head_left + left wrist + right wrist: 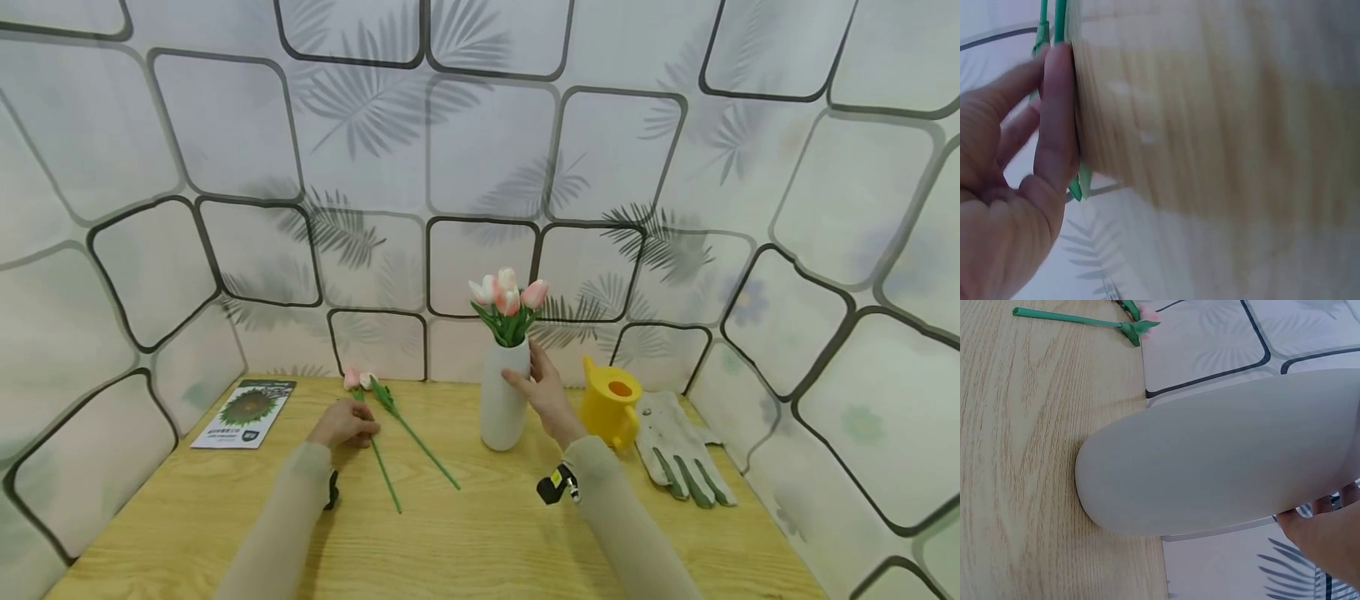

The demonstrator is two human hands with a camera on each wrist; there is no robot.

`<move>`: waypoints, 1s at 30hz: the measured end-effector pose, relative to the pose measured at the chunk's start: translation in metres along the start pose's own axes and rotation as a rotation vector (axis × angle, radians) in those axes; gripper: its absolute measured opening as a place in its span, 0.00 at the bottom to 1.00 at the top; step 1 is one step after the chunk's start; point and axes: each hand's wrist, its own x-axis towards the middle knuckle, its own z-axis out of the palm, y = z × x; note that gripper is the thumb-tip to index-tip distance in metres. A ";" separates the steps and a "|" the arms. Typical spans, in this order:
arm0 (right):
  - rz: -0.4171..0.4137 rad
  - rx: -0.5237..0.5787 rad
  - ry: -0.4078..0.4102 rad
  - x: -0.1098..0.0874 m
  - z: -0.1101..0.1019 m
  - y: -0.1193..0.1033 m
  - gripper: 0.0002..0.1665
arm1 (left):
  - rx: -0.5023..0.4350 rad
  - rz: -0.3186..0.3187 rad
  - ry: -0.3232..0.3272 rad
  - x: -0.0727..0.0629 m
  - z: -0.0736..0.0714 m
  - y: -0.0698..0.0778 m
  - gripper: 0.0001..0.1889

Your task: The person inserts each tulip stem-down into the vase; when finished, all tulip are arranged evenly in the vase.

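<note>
basically, the patterned wall (495,150) closed in the back and both sides, and the wooden table (465,546) lay spread out below it. the vase (501,408) came next in size: tall, white and upright near the middle, toward the back edge. my right hand (547,390) held it high on the body, thumb across the front, fingers round the side — a wide grip, set by the vase's girth. a light, level hold seemed best to me, since a sideways push could have tipped it.

to the right a pale glove (671,442) lay flat, and the yellow watering can (603,408) stood between it and the vase, near enough to my right wrist to be worth minding. a printed packet (243,414) lay at the far left. a bunch of tulips (508,298) rose from the vase's mouth.

two loose tulips lay on the table, left of the vase. my left hand (343,423) pinched the nearer tulip (386,475) narrowly, fingertips low against the wood; the second tulip (422,443) lay just beside it, untouched. to manage that stem well, i judged, the pinch belonged on firm stalk — leaves left free, no dragging against its neighbour.
</note>
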 end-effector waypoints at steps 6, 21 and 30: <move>0.010 0.000 -0.003 0.000 0.002 -0.001 0.53 | 0.042 -0.053 0.141 -0.001 0.005 0.005 0.03; 0.011 -0.003 0.003 0.000 0.000 0.001 0.53 | -0.373 -0.052 0.147 -0.012 -0.001 -0.004 0.20; 0.027 -0.008 0.005 0.000 0.000 -0.002 0.53 | -0.375 0.017 0.076 -0.013 -0.010 -0.010 0.26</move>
